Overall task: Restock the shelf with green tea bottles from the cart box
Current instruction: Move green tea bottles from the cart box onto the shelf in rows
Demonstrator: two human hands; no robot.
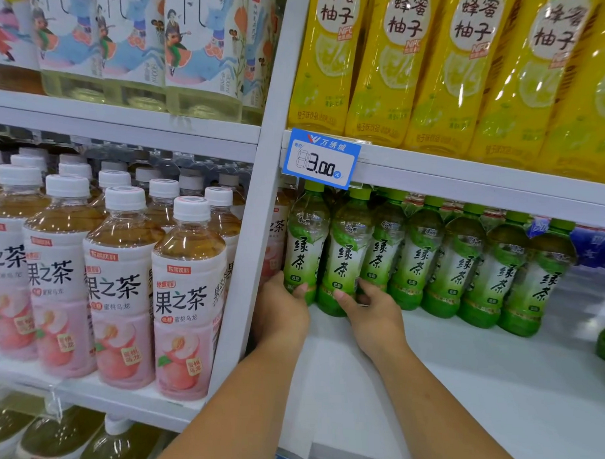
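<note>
At shelf (460, 372) left end, left grip (284, 311) clasps the end green tea bottle (305, 250), right grip (370, 310) its neighbour (344, 261); both upright.

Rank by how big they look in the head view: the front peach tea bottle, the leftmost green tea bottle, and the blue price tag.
1. Front peach tea bottle: largest, though nearest the camera.
2. Leftmost green tea bottle and blue price tag: about alike, bottle taller, tag wider.
</note>
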